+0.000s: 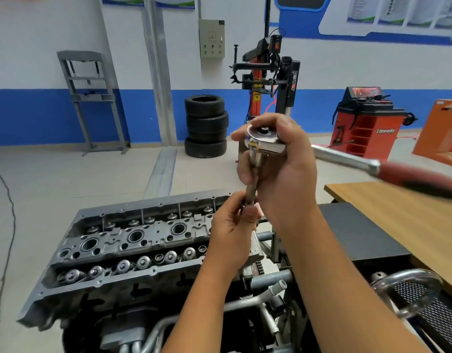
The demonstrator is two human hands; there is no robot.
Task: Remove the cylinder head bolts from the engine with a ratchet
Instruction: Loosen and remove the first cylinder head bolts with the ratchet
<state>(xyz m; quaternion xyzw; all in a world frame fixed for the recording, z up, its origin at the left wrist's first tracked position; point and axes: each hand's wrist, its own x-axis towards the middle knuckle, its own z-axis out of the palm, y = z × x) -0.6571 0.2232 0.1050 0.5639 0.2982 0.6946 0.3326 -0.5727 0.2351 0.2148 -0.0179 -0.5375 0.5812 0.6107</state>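
Above the right end of the engine, our right hand gripped the ratchet by its head, handle pointing right. Our left hand pinched the bolt hanging below it.

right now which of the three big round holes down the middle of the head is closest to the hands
The rightmost round hole, nearest the left hand; the middle hole and left hole sit farther left.

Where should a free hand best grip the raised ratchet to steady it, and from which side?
Grip the red handle, coming from the right: it juts out long and bare over the wooden table, while the right hand covers the ratchet head and the left hand pinches the shaft below.
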